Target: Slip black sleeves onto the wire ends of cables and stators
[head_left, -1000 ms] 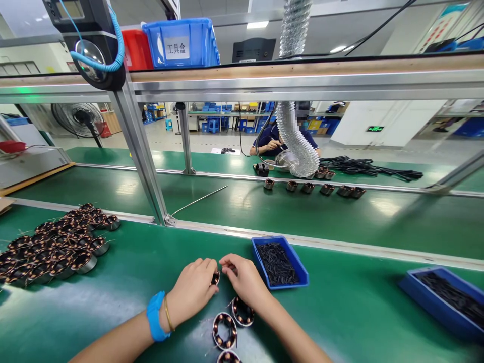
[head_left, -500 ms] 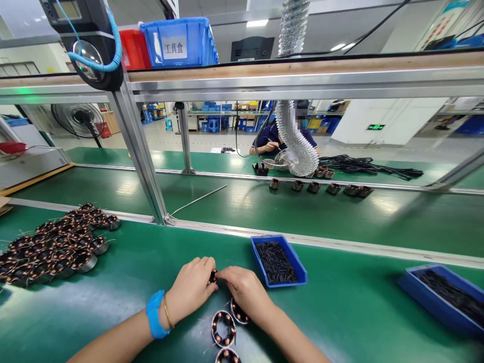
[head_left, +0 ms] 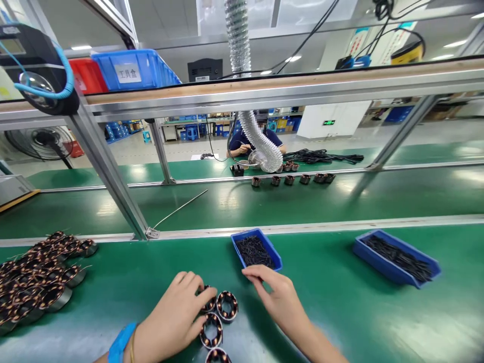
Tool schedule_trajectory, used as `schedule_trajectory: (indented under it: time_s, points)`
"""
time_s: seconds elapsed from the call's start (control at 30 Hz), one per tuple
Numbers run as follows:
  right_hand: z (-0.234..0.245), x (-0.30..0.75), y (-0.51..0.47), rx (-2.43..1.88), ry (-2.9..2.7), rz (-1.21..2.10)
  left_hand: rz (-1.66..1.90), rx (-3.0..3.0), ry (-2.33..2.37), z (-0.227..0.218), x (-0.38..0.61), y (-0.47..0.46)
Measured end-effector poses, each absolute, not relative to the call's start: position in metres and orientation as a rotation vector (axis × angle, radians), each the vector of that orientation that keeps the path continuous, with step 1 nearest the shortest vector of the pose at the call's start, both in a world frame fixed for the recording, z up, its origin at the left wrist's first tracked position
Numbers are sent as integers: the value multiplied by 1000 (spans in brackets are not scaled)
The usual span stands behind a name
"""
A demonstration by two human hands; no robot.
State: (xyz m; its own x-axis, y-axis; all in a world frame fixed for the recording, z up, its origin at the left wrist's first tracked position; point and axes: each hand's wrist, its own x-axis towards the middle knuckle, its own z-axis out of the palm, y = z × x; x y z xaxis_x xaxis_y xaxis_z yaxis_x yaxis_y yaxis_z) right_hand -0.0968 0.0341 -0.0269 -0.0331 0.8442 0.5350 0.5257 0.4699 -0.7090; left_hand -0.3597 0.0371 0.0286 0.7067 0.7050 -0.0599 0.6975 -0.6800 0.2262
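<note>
Head view: the left hand (head_left: 172, 317) curls its fingers (head_left: 189, 282) onto a copper-wound ring (head_left: 208, 304) on the green bench (head_left: 333, 322), the ring lying nearer it than the right hand (head_left: 278, 297), which lies open and empty below a blue tray (head_left: 273, 249) of black pieces (head_left: 259, 252)

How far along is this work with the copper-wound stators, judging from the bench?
Seemingly done: a heap of stators at the left, though I cannot confirm they are finished. In hand: the left hand on one stator; the right hand beside a blue tray of black pieces. Left: more loose stators near the hands.
</note>
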Motion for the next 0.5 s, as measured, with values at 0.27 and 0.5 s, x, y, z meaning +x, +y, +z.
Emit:
schedule_trajectory:
  time_s: [0.27, 0.5]
  points:
    - [-39, -93, 10, -1132, -1648, 307, -205, 2934, 938, 11, -327, 37]
    - [-49, -77, 3, -1013, -1681, 252, -195, 2605, 1137, 40, -347, 76]
